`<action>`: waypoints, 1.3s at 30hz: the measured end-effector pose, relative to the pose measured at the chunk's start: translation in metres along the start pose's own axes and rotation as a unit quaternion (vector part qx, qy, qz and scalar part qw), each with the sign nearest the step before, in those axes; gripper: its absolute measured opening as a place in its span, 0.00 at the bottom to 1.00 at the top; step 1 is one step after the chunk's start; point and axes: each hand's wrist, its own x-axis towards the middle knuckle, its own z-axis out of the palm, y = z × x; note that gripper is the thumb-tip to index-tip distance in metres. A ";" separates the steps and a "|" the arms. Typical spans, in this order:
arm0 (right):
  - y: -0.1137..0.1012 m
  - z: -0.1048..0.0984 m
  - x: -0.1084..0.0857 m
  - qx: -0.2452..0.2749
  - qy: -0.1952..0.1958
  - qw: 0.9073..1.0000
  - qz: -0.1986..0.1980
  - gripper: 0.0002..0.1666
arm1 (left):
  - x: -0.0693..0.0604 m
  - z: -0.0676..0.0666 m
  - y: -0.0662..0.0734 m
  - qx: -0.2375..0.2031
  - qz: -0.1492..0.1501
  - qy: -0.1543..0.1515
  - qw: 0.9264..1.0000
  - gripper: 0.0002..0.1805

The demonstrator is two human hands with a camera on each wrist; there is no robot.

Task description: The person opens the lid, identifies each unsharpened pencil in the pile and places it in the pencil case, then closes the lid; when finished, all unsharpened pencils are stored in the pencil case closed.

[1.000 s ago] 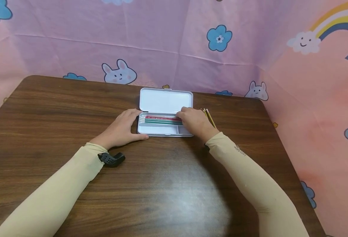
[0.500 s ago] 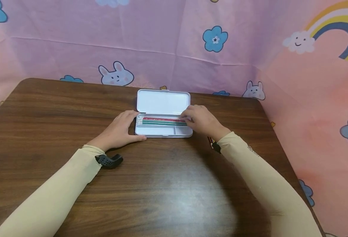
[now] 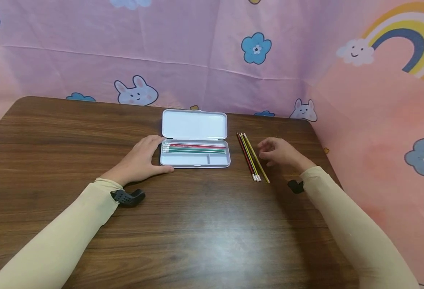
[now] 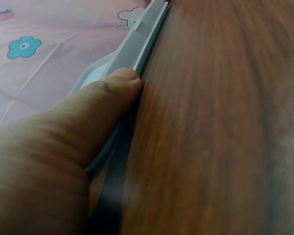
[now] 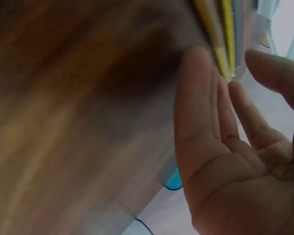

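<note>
An opened white pencil case [image 3: 194,161] lies on the table with its lid [image 3: 194,124] tipped back. Green and red pencils [image 3: 197,147] fill its long rear compartment, eraser ends to the left. My left hand [image 3: 139,160] holds the case's left end, fingers at the rear corner and thumb at the front; in the left wrist view the thumb [image 4: 108,93] presses the front wall. To the case's right lie several loose pencils [image 3: 249,156], yellow and dark red. Just right of them hovers my right hand [image 3: 278,153], fingers loosely bent, holding nothing.
The brown wooden table [image 3: 183,224] reaches back to a pink patterned cloth [image 3: 190,60], which also hangs along the right side. In the case, a divider [image 3: 208,159] splits the front compartment in two.
My right hand has left the case and moved right, past the loose pencils, which are now uncovered. The pencils in the case show their full length. My left hand keeps its hold.
</note>
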 end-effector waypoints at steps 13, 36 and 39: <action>0.006 0.019 -0.012 -0.047 0.005 0.998 0.027 0.25 | 0.000 0.000 0.001 0.002 -0.005 -0.004 1.000 0.57; 0.006 0.020 -0.021 -0.100 0.045 0.992 0.065 0.14 | 0.001 0.001 -0.001 0.002 0.000 -0.003 1.000 0.57; 0.005 0.022 -0.021 -0.102 0.051 0.992 0.059 0.14 | 0.001 0.001 0.000 0.001 -0.002 -0.004 1.000 0.57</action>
